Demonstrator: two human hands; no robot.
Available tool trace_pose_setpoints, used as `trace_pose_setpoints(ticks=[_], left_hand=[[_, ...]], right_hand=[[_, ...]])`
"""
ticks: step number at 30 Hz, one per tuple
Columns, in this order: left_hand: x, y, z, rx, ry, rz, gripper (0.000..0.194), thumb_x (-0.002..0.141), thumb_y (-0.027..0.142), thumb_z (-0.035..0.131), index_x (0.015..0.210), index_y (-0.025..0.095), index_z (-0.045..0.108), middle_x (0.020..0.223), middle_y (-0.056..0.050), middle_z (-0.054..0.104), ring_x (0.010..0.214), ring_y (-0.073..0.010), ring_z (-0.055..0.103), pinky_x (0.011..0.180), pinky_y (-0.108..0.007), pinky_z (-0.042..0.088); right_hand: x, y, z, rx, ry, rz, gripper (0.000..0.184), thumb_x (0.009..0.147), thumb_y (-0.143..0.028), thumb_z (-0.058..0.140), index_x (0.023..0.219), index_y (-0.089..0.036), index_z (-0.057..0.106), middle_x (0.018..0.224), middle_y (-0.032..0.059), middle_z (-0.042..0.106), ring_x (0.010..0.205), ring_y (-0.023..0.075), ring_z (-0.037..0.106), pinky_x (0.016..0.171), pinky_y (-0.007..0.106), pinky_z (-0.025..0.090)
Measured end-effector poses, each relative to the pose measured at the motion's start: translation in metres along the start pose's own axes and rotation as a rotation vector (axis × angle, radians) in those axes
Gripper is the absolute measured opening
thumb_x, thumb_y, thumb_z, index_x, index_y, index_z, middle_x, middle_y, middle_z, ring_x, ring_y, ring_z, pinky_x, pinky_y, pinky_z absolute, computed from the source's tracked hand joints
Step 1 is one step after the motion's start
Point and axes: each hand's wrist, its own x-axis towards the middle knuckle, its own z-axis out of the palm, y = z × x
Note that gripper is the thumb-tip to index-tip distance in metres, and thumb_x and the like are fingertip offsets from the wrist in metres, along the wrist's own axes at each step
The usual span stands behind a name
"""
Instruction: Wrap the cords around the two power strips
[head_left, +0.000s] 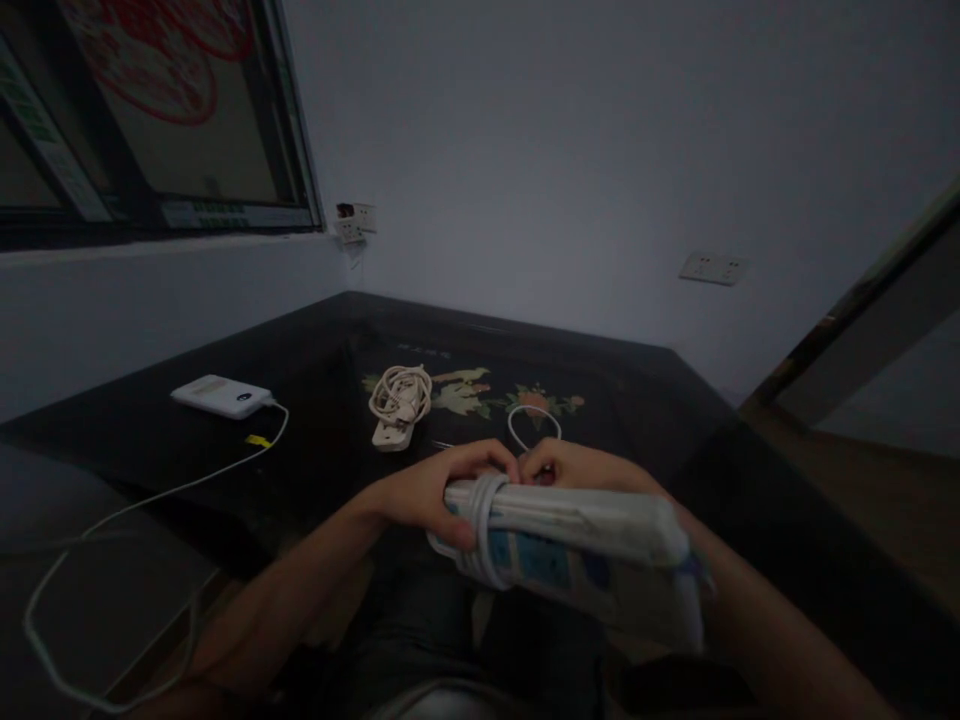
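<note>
My left hand (439,490) is closed round the left end of a long pale packet with blue patches (592,540), its thumb pressed on the near face. Several turns of white cord (484,530) are wound round the packet close to that thumb. My right hand (585,465) is behind the packet's upper edge, its bent fingers meeting my left fingertips. They look pinched on the cord, though the packet partly hides them. A loop of white cord (534,408) stands up just beyond the hands. The packet tilts down to the right, above my lap.
A white power strip (394,435) with its coiled cord lies on the dark table (480,335). Farther left is a white box-shaped device (221,396) with a white cable (187,485) trailing off the table's edge. A yellow tag (258,441) lies near that cable. Wall sockets (712,268) are behind.
</note>
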Motion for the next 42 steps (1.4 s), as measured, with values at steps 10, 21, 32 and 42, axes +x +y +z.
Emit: trace_pose_setpoints(ticks=[10,21,32,42], left_hand=[[-0.003,0.009,-0.003,0.922,0.146,-0.019,0.056,0.061,0.046,0.075,0.108,0.023,0.057,0.091,-0.003,0.067,0.076,-0.0226,0.064,0.062,-0.025,0.041],[0.004,-0.010,-0.009,1.080,0.334,-0.194,0.060,0.064,0.046,0.073,0.112,0.019,0.052,0.103,-0.010,0.066,0.089,-0.0302,0.064,0.072,-0.032,0.045],[0.004,-0.010,-0.023,1.253,0.406,-0.276,0.056,0.077,0.050,0.060,0.125,0.023,0.048,0.106,-0.008,0.067,0.093,-0.0278,0.064,0.074,-0.034,0.047],[0.001,-0.017,-0.034,1.222,0.579,-0.207,0.058,0.074,0.046,0.065,0.125,0.020,0.050,0.111,-0.010,0.066,0.095,-0.0275,0.064,0.080,-0.036,0.047]], right_hand=[[0.057,0.019,-0.050,0.228,-0.104,0.269,0.029,0.071,-0.041,0.072,0.057,-0.017,0.064,0.045,-0.0047,0.044,0.046,0.0074,0.037,0.049,0.025,0.022],[0.058,-0.029,-0.052,-0.242,0.099,0.428,0.026,0.078,-0.045,0.065,0.072,-0.020,0.069,0.069,0.0041,0.065,0.061,0.0138,0.054,0.053,0.025,0.027],[0.050,-0.070,-0.064,-0.342,-0.040,0.419,0.030,0.091,-0.039,0.049,0.087,-0.020,0.072,0.082,0.0078,0.071,0.071,0.0191,0.065,0.058,0.026,0.039],[0.029,-0.053,-0.060,-0.300,-0.041,0.463,0.028,0.093,-0.033,0.045,0.114,-0.032,0.064,0.089,0.0058,0.072,0.072,0.0208,0.066,0.059,0.028,0.044]])
